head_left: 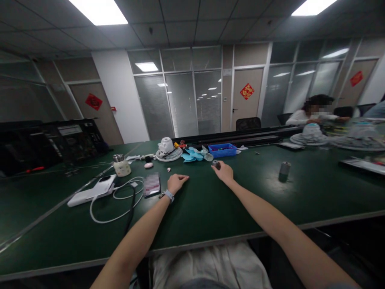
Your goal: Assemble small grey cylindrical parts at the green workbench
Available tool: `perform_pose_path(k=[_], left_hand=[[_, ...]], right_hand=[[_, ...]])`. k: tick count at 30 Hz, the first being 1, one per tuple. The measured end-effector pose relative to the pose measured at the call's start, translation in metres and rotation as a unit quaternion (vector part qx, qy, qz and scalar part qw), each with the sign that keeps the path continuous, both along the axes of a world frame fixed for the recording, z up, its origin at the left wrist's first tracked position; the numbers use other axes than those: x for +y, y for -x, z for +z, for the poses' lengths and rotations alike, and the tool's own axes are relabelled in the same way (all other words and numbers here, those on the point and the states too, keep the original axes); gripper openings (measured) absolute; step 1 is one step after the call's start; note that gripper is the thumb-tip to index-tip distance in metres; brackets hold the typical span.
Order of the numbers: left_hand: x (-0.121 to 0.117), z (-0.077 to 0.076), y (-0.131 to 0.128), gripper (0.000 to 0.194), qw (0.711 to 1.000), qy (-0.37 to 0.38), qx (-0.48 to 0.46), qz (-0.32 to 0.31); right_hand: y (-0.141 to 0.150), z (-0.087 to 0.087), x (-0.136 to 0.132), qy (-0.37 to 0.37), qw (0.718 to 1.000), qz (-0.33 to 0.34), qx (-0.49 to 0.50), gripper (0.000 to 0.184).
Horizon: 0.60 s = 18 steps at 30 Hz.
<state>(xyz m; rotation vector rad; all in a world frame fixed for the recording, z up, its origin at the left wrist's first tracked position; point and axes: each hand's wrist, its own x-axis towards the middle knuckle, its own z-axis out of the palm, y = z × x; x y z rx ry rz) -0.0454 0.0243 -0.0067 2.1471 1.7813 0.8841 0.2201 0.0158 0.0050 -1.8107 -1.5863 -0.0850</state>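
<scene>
My right hand (225, 172) is closed around a small grey cylinder (215, 163), held at the table near the blue bin. My left hand (177, 183) rests low over the green table (201, 208), its fingers pressed together and pointing right. Whether anything small sits between those fingertips cannot be seen. A second grey cylinder (285, 168) stands upright on the table, well to the right of my right hand. Just left of my left hand lies a phone (152, 185).
Behind my hands are light-blue fan blades (194, 155), a white fan body (166, 147) and a blue bin (222, 150) with small parts. At left are a jar (122, 166), a white power bank (93, 190) and a looped cable (104, 221). Another person (313, 112) sits at far right.
</scene>
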Motion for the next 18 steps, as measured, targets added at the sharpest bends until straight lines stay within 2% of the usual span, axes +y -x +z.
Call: perform_pose_path(k=[5,7,8,10,11,13,15,18], left_hand=[[0.01,-0.005,-0.004,0.034,1.0,0.0,0.028,-0.006],[0.012,-0.006,-0.002,0.04,1.0,-0.003,0.006,-0.009],[0.013,-0.007,0.0,0.044,1.0,-0.003,-0.019,-0.003],[0.016,-0.006,0.004,0.05,0.995,-0.006,-0.092,0.03],[0.017,-0.005,0.007,0.049,0.99,-0.006,-0.132,0.053],[0.019,-0.004,0.012,0.043,0.976,-0.01,-0.195,0.096],[0.018,-0.004,0.016,0.036,0.967,-0.014,-0.223,0.12],[0.014,-0.005,0.014,0.032,0.967,-0.023,-0.221,0.127]], right_hand=[[-0.041,-0.006,0.012,0.039,0.999,-0.027,0.008,0.047],[-0.043,-0.005,0.01,0.046,0.998,-0.025,0.019,0.049],[-0.039,-0.004,0.007,0.027,0.999,-0.032,0.014,0.052],[-0.021,-0.002,-0.002,-0.052,0.998,-0.031,-0.024,0.061],[-0.006,-0.001,-0.008,-0.096,0.994,-0.005,-0.052,0.063],[0.032,-0.002,-0.017,-0.141,0.978,0.111,-0.104,0.061],[0.072,-0.006,-0.022,-0.112,0.956,0.239,-0.129,0.051],[0.118,-0.014,-0.018,-0.034,0.946,0.302,-0.116,0.038]])
